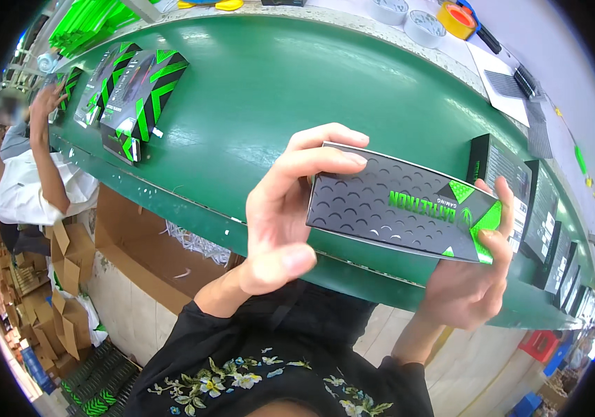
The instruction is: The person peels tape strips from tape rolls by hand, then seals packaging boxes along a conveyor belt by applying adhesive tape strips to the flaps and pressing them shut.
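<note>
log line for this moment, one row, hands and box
left hand: holds black-and-green box at one end | right hand: holds other end | box: above green belt | more boxes: on belt

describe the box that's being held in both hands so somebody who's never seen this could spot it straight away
Start at the long green conveyor belt. At its near edge, the left hand and right hand hold up a flat black retail box with green accents. Unlike the matching boxes lying or standing on the belt, it alone is lifted.
</note>
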Available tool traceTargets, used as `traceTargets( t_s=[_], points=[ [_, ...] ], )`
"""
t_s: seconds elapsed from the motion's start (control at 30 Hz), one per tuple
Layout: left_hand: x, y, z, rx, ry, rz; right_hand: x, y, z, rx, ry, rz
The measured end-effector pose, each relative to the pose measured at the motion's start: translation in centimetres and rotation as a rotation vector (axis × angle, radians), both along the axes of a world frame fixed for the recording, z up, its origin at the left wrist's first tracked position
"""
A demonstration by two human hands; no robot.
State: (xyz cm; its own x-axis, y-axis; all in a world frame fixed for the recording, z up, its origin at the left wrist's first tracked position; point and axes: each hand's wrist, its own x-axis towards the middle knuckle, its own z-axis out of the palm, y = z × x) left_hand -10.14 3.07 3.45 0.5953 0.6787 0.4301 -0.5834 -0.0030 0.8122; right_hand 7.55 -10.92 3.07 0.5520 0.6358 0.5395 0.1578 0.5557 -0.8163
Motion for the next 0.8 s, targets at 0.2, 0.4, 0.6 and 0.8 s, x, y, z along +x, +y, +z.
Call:
traceTargets(
  t_s=[0.2, 0.4, 0.6, 0.8],
  points=[
    [0.5, 0.7, -0.8, 0.130, 0.062, 0.134, 0.2, 0.0, 0.0, -0.142, 0.026, -0.209],
    [0.2, 1.2, -1.2, 0.308, 0.071, 0.208, 0.8, 0.4, -1.1, -0.118, -0.128, -0.228],
    [0.6, 1.8, -1.5, 0.444, 0.081, 0.233, 1.2, 0.5, -0.9, -0.116, -0.183, -0.182],
    [3.5, -0.1, -1.6, 0.542, 0.112, 0.455, -0.8, 2.3, 0.1, -0.149, -0.073, -0.255]
  ],
)
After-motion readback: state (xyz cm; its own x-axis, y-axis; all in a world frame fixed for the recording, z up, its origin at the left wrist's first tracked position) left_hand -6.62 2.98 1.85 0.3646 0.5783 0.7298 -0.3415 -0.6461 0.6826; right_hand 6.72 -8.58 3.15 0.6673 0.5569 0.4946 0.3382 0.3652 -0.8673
